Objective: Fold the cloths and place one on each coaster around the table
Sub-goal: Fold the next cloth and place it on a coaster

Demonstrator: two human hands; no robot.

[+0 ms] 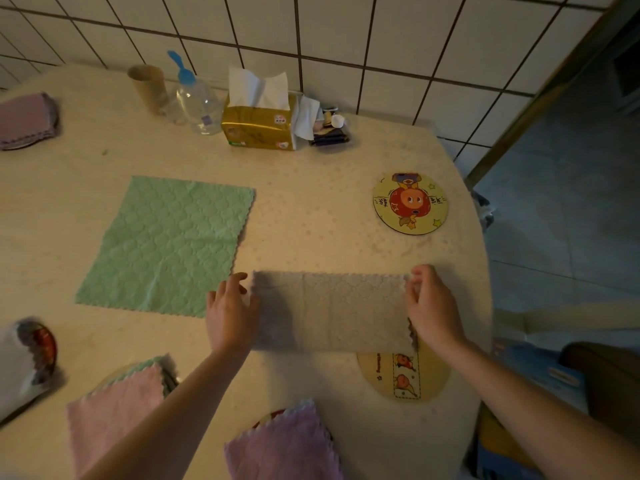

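A grey cloth (332, 311), folded into a long strip, lies in front of me near the table's right side. My left hand (230, 313) holds its left end, and my right hand (433, 306) pinches its right end. The strip partly covers a yellow coaster (403, 375). A bare round coaster (410, 203) with a cartoon picture lies farther back right. A green cloth (169, 244) is spread flat to the left. Folded cloths rest on coasters: pink (114, 410) at near left, purple (284, 445) at near centre, white (17, 365) at the left edge, pink (24, 119) at far left.
Against the tiled wall stand a cardboard tube (149, 88), a plastic bottle (199, 98) with a blue cap, a gold tissue box (259, 124) and some small items (329, 128). The table's rounded edge (485, 271) drops off on the right to a tiled floor.
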